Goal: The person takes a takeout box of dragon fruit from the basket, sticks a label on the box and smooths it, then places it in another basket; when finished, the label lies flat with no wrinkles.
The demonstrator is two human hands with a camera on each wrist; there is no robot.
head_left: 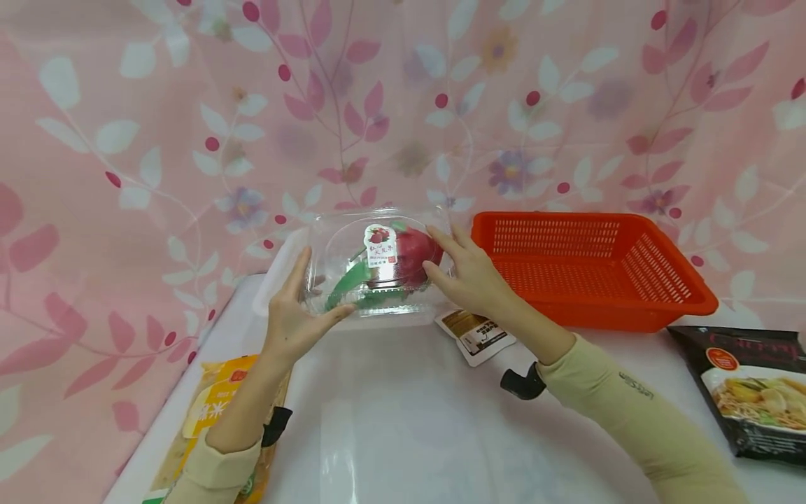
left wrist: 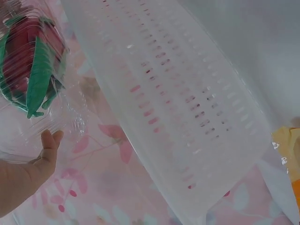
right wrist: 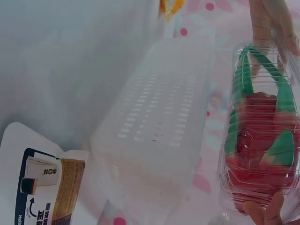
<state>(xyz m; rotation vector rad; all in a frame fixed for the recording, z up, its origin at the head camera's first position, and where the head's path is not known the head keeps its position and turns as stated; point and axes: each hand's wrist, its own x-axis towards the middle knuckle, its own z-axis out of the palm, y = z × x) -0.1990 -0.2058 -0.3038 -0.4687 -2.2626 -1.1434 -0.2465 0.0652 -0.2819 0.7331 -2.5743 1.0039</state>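
Both hands hold up a clear plastic box (head_left: 340, 241) with a white label (head_left: 380, 246) on its lid. Inside lie a red fruit (head_left: 415, 253) and green leaf-like pieces (left wrist: 39, 77). My left hand (head_left: 294, 325) grips the box's left end, thumb along the near edge. At the other end my right hand (head_left: 474, 276) holds it, with thumb and forefinger over the lid side. Beyond and below the box is a white perforated basket (right wrist: 154, 110), mostly hidden in the head view.
To the right stands a red-orange basket (head_left: 567, 269). A small white-and-brown packet (head_left: 475, 336) lies in front of it. The black noodle bag (head_left: 755, 392) is at far right. A yellow food package (head_left: 208, 413) lies under the left forearm. Patterned pink cloth (head_left: 378, 105) hangs behind.
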